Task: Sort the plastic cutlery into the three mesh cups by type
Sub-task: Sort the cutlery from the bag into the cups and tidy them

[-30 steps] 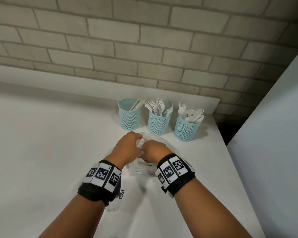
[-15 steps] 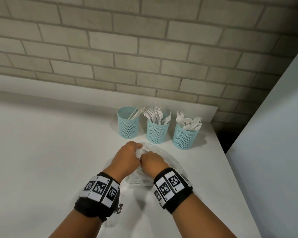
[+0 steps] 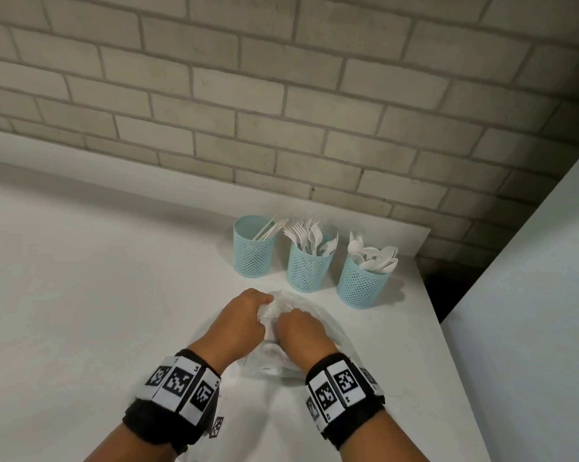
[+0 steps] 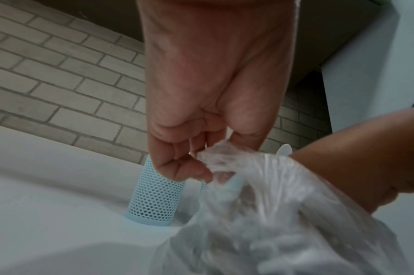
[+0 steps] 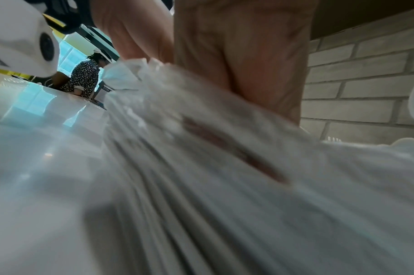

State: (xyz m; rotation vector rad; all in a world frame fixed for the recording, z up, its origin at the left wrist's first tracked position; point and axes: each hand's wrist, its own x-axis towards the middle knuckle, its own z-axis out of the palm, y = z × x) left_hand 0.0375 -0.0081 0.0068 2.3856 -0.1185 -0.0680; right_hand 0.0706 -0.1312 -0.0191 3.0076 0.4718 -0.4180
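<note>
Three light-blue mesh cups stand in a row at the back of the white table: the left cup (image 3: 254, 251) holds knives, the middle cup (image 3: 310, 266) forks, the right cup (image 3: 361, 281) spoons. In front of them lies a clear plastic bag (image 3: 318, 315). My left hand (image 3: 244, 318) and right hand (image 3: 298, 328) both grip the gathered top of the bag, close together. The left wrist view shows my left hand's fingers (image 4: 184, 167) pinching the bunched plastic bag (image 4: 260, 195), with the left cup (image 4: 154, 201) behind. The bag (image 5: 224, 167) fills the right wrist view.
A brick wall (image 3: 281, 95) backs the table behind a low white ledge (image 3: 148, 175). A tall white panel (image 3: 531, 295) stands to the right, with a dark gap (image 3: 445, 295) beside the table's right edge. A person sits far off in the right wrist view.
Both hands stay clenched on the bag's top at the same spot. The head camera has tilted, so the cups and hands sit lower in the picture.
</note>
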